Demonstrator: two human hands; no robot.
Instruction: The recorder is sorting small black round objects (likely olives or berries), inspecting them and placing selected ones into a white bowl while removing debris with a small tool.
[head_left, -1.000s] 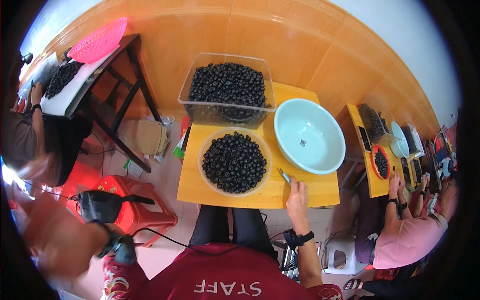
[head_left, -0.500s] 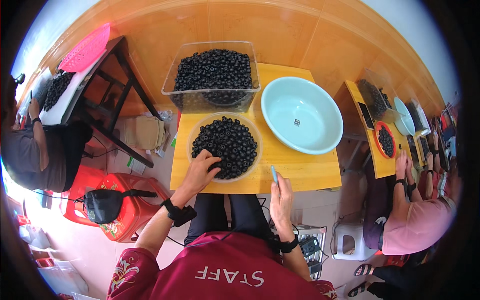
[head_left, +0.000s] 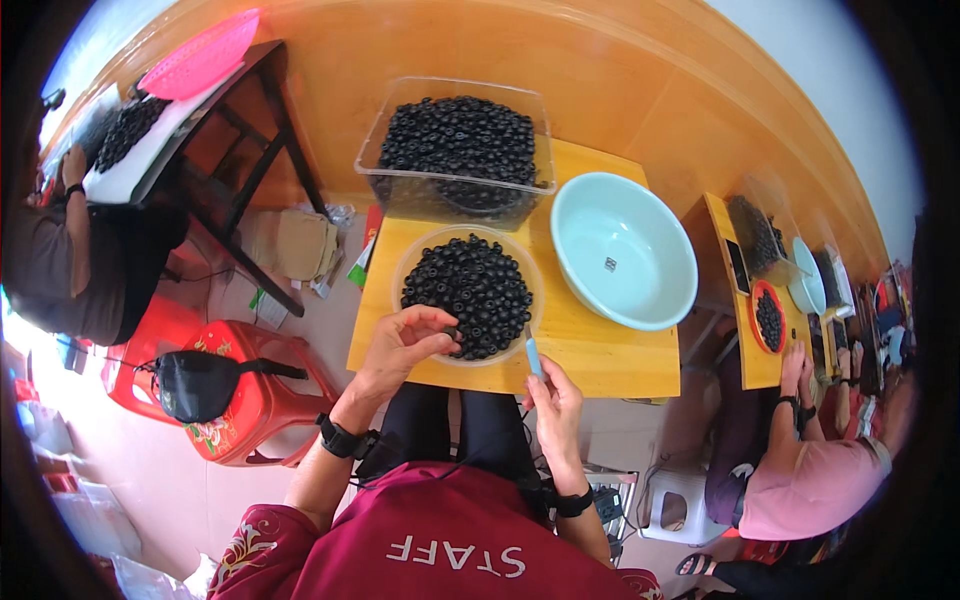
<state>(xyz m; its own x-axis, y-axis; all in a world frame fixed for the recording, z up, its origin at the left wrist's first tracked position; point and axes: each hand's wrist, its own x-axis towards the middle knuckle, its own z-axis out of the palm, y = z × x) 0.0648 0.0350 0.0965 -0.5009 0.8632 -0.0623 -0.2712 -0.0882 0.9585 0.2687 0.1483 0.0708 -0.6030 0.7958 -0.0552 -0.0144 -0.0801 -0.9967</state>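
Note:
My left hand (head_left: 408, 350) is at the near edge of a clear round tub (head_left: 400, 262) heaped with small black, round, bead-like pieces (head_left: 470, 285). Its thumb and fingertips pinch one such black piece (head_left: 455, 338), partly hidden. To the right, my right hand (head_left: 553, 402) grips the light-blue handle of what looks like a small knife (head_left: 533, 358), its narrow tip pointing up beside the tub's rim. Behind the tub stands a clear rectangular bin (head_left: 450, 192) full of the same black pieces. A pale blue basin (head_left: 675, 262) sits at the right.
The yellow table (head_left: 610, 365) stands against an orange wall. Red stools (head_left: 265, 400) with a black bag (head_left: 200, 385) are to the left, near a dark table with a pink basket (head_left: 205, 55). One person (head_left: 75, 260) sits left; another in pink (head_left: 810, 490) works at a right-hand table.
My left hand has lifted from the heap toward the tub's near edge, with a black piece between its fingertips. My right hand has brought the knife left, closer to the tub. The view has shifted slightly.

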